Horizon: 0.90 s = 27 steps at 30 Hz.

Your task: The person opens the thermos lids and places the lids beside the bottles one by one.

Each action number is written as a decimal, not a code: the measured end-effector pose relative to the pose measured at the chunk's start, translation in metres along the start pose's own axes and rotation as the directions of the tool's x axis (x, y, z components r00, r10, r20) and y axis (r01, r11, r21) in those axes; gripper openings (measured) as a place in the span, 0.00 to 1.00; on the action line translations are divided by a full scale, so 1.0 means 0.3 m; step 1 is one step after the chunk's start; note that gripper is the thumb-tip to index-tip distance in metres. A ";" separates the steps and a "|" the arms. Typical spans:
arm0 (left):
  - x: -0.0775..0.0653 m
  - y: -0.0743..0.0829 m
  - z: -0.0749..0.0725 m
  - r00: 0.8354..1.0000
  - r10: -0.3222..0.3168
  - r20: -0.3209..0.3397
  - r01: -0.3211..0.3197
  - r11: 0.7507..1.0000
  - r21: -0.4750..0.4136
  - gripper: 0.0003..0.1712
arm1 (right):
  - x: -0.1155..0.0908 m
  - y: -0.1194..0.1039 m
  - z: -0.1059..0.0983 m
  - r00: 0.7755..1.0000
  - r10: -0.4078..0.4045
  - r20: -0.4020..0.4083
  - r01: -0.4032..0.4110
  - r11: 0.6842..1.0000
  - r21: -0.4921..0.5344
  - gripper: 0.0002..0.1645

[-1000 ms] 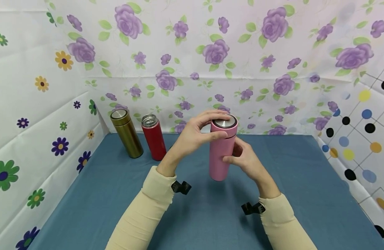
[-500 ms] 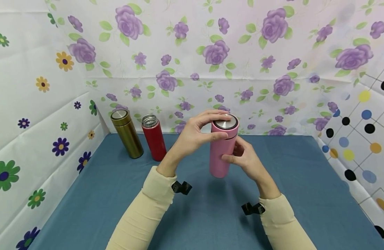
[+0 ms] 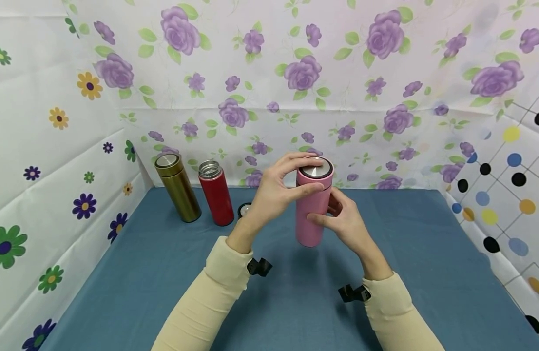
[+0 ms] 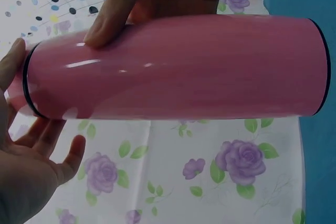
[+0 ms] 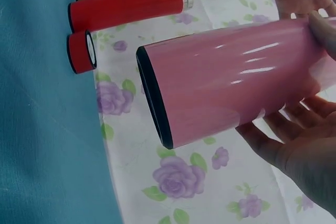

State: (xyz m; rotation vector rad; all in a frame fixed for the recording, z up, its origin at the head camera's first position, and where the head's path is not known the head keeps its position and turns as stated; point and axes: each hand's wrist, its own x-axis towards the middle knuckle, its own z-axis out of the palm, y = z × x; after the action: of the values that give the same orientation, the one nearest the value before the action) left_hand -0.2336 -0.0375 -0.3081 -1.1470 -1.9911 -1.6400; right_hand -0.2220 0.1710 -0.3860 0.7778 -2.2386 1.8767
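Observation:
A pink thermos (image 3: 308,235) with a silver-topped lid (image 3: 318,171) is held upright, slightly tilted, above the blue table. My left hand (image 3: 273,191) grips the lid from the left, thumb on its near side and fingers over the top. Lower down, my right hand (image 3: 346,220) holds the thermos body, its thumb across the front. In the left wrist view a dark seam line separates lid and body of the thermos (image 4: 210,66). The right wrist view shows its black base rim (image 5: 154,98) off the table.
A gold thermos (image 3: 177,190) with its lid on stands at the back left. Beside it is a red thermos (image 3: 217,197) with a bare metal mouth. Its red lid (image 5: 81,52) lies on the table, partly behind my left arm. A flowered cloth wall (image 3: 361,146) bounds the back.
The pink thermos has risen slightly. My left wrist and forearm have shifted a little to the right, turning at the lid, and the red lid behind has come into view.

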 end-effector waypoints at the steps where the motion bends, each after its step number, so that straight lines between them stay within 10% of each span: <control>1: 0.000 0.001 0.003 1.000 -0.004 -0.008 0.004 1.000 0.014 0.26 | 0.001 0.000 0.001 1.000 0.002 -0.006 -0.002 1.000 -0.004 0.38; 13: 0.001 0.006 -0.049 0.985 0.049 0.163 -0.026 0.990 -0.140 0.26 | -0.008 -0.011 -0.022 0.995 0.017 0.094 -0.029 0.991 0.132 0.35; 27: -0.001 0.005 -0.058 0.971 0.104 0.215 -0.054 0.972 -0.229 0.28 | -0.010 0.006 -0.038 0.980 -0.035 0.196 -0.012 0.973 0.231 0.34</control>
State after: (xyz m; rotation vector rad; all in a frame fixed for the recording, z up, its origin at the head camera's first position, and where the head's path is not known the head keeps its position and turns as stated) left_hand -0.2365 -0.0536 -0.3022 -1.5370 -1.8966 -1.7955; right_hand -0.2231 0.1830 -0.3862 1.0546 -2.1388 2.1707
